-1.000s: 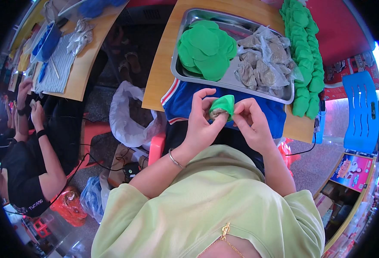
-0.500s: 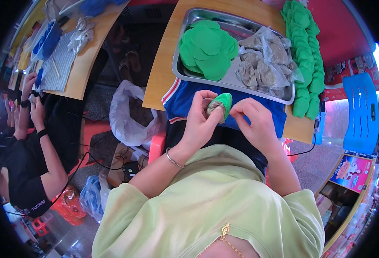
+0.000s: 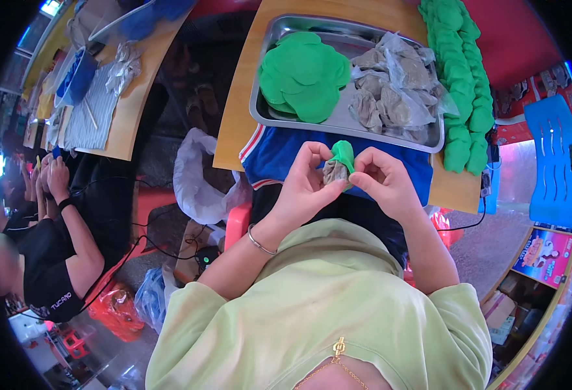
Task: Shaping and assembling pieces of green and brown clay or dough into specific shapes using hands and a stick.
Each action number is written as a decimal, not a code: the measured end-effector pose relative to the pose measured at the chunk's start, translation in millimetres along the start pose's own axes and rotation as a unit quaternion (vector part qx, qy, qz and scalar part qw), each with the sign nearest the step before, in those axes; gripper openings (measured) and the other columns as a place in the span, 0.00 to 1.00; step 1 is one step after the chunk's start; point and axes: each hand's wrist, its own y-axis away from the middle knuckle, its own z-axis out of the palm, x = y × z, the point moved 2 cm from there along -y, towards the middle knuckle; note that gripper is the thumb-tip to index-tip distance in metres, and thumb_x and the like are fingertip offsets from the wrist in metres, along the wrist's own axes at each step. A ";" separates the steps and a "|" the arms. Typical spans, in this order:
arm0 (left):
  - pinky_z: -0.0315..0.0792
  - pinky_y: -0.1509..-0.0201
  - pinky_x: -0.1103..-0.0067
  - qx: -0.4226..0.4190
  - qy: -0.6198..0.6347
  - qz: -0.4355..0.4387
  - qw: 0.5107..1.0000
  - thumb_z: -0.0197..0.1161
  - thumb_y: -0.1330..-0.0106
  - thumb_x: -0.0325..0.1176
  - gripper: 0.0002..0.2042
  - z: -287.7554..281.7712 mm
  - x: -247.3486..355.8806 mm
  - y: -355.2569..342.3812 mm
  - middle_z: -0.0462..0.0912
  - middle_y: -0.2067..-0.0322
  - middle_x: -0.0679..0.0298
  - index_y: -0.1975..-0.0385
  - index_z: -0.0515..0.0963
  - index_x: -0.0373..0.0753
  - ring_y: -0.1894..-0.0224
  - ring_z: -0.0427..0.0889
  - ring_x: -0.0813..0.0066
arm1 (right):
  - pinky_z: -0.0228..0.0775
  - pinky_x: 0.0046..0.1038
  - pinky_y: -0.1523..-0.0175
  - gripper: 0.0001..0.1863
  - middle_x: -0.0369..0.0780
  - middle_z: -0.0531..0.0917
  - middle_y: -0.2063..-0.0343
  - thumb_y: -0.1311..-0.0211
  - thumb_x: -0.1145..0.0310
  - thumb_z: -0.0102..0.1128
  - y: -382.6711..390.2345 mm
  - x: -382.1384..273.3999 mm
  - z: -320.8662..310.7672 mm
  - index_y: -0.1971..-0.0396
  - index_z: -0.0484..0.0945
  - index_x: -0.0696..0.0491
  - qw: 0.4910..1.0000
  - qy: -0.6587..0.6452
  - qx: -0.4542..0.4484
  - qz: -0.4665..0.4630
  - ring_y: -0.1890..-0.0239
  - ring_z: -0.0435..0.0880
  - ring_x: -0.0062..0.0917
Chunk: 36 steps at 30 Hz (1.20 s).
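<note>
Above the blue cloth (image 3: 279, 153) at the table's near edge, my left hand (image 3: 306, 187) is closed on a small greyish-brown bundle (image 3: 335, 173). A thin green sheet (image 3: 344, 153) covers the bundle's top and right side. My right hand (image 3: 388, 183) pinches that sheet's right edge between thumb and forefinger. Just beyond both hands is a metal tray (image 3: 339, 112). On its left lies a stack of scalloped green sheets (image 3: 304, 75); similar greyish-brown bundles (image 3: 403, 88) in clear plastic fill its right. My fingers hide part of the held bundle.
Overlapping green pieces (image 3: 458, 97) line the wooden table (image 3: 239, 91) right of the tray. A white-bag-lined bin (image 3: 198, 185) stands on the floor at left. Farther left, a person in black (image 3: 52, 260) works by another table with a blue basin (image 3: 76, 78). A blue slotted plastic panel (image 3: 552, 162) is at right.
My right hand has moved left onto the green sheet, where its fingers now pinch the edge. The left hand keeps hold of the bundle, with more of its greyish-brown side showing.
</note>
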 end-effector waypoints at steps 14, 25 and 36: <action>0.70 0.67 0.86 0.105 -0.297 0.120 0.941 0.61 0.48 0.21 0.22 29.2 1.2 -18.4 0.69 0.65 0.64 0.53 0.63 0.36 0.65 0.72 0.81 | 0.66 0.21 0.67 0.07 0.38 0.72 0.74 0.44 0.74 0.58 2.5 8.7 -17.7 0.71 0.69 0.58 0.974 0.165 0.063 -0.144 0.73 0.72 0.21; 0.72 0.59 0.84 0.081 -0.208 0.052 0.973 0.59 0.45 0.19 0.24 38.7 -4.4 -27.1 0.69 0.60 0.62 0.48 0.60 0.35 0.60 0.77 0.80 | 0.67 0.18 0.67 0.07 0.35 0.75 0.74 0.43 0.74 0.60 6.0 11.8 -39.8 0.70 0.71 0.58 0.987 0.047 0.080 -0.132 0.73 0.74 0.16; 0.71 0.55 0.83 -0.047 -0.390 0.196 0.898 0.62 0.44 0.23 0.16 47.3 4.8 -45.2 0.70 0.54 0.59 0.58 0.64 0.35 0.53 0.73 0.79 | 0.64 0.18 0.65 0.09 0.33 0.75 0.73 0.33 0.66 0.48 7.6 14.2 -51.9 0.65 0.72 0.56 0.990 -0.091 0.082 -0.070 0.71 0.72 0.14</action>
